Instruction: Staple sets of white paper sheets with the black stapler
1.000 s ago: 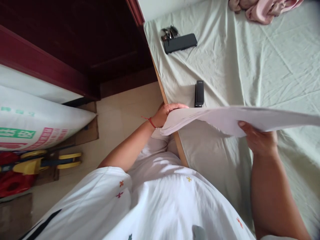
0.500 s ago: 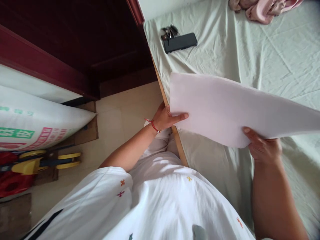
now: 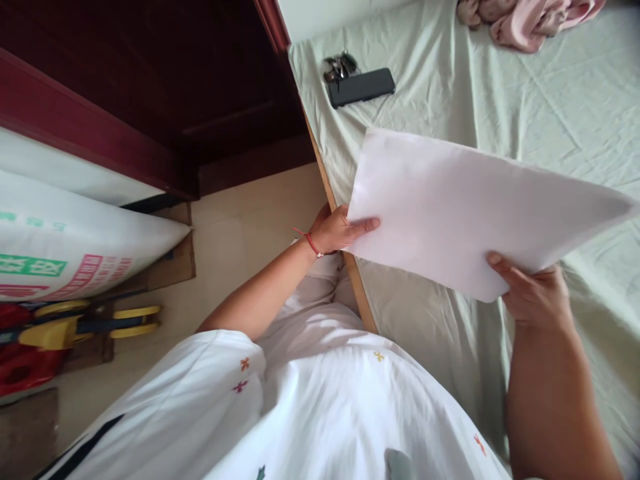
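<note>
A large white sheet of paper [image 3: 465, 207], maybe more than one layer, is held above the bed. My left hand [image 3: 340, 230], with a red string bracelet at the wrist, grips its left lower edge, thumb on top and fingers hidden beneath. On the near edge farther right, my right hand [image 3: 537, 290] pinches the paper the same way, thumb on the upper face. The sheet tilts and bends slightly, its right end narrowing to a corner.
Pale green bedding [image 3: 560, 113] covers the bed, edged by a wooden rail [image 3: 361, 293]. On it lie a black phone [image 3: 363, 87], keys [image 3: 341, 65] and pink cloth [image 3: 525, 23]. Left are a printed white sack [image 3: 75, 233], a yellow wheeled object [image 3: 55, 330] and a dark red door [image 3: 125, 73].
The paper has turned and tilted: its upper left corner has shifted right and up, and its right end has come into view. Both hands keep their grip, moving slightly right.
</note>
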`<state>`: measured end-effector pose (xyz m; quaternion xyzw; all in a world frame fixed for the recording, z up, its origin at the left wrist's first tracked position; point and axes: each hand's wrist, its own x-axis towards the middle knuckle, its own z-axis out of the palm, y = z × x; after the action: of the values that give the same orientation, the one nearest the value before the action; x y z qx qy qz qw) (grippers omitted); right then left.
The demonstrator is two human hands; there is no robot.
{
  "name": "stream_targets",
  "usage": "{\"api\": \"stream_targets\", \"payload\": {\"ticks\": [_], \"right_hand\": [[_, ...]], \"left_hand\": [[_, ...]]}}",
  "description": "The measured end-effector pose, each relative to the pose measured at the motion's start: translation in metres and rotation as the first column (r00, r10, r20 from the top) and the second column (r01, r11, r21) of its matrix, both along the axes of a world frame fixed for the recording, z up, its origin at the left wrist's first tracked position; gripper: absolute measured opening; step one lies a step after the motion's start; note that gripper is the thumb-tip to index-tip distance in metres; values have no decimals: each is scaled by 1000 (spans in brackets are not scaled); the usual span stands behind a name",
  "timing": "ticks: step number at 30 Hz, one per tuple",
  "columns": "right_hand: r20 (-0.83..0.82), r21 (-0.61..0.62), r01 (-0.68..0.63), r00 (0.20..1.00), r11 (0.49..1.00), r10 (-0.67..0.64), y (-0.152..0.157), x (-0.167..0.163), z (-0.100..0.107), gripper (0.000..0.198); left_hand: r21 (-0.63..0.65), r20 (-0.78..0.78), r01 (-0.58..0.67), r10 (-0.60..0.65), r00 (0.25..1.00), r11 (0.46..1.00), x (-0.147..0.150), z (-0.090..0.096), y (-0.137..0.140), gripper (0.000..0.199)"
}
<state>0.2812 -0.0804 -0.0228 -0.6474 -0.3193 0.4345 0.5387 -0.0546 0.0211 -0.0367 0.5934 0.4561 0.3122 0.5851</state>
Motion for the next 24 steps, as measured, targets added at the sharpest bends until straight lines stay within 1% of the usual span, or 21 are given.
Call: {"api": "stream_targets", "payload": {"ticks": [2,4,5,7,8,9,10,11,12,13,14,15,16,18,21,22,24], "right_hand": [[-17,-100,8,1000,995,-10,-2,8,1,46],[10,-125,12,1000,992,-11,-2,20,0,54],[34,-125,30,999,992,-25,-2,27,-2,62],[170,-138,86,984,987,-62,-2,39,-3,84],[287,-138,110,956,984,-66,-2,43,-3,95],[427,-120,115,903,986,-53,-3,46,-1,102],[571,-100,93,821,991,-20,-4,47,2,103],[700,-86,50,714,995,25,-4,46,6,98],[798,-79,-13,598,997,70,-5,43,11,89],[859,-99,-65,498,993,118,-5,39,17,77],[894,-130,-103,419,986,161,-5,35,22,69],[907,-154,-146,371,977,199,-4,30,28,68],[912,-173,-180,342,968,226,-4,26,33,67],[902,-195,-220,343,956,263,-2,23,41,71],[853,-253,-230,406,940,329,-4,26,48,75],[819,-280,-254,439,926,368,-6,28,50,71],[745,-299,-314,513,901,426,-10,33,53,54]], "left_hand": [[-37,6,50,-50,999,998,0,5,-1,63],[-72,-27,104,-106,994,992,2,12,-3,60],[-88,-58,128,-133,989,988,4,16,-4,56],[-115,-126,175,-189,974,978,8,23,-6,49],[-125,-150,200,-218,964,972,11,26,-7,47],[-130,-166,229,-249,954,965,14,29,-7,45],[-128,-176,260,-280,944,957,17,31,-7,44],[-119,-181,292,-310,933,949,21,32,-7,43],[-104,-184,326,-340,922,940,24,33,-7,42],[-84,-187,358,-367,911,930,28,34,-6,41],[-60,-190,388,-392,900,920,31,35,-5,39],[-36,-193,413,-412,890,910,34,36,-4,38],[-14,-195,435,-429,882,900,36,37,-3,37],[12,-204,476,-464,862,879,41,41,-1,40],[9,-205,546,-533,821,838,46,49,1,55],[5,-195,567,-556,808,823,47,52,1,58],[-2,-175,604,-595,785,797,48,54,3,61]]}}
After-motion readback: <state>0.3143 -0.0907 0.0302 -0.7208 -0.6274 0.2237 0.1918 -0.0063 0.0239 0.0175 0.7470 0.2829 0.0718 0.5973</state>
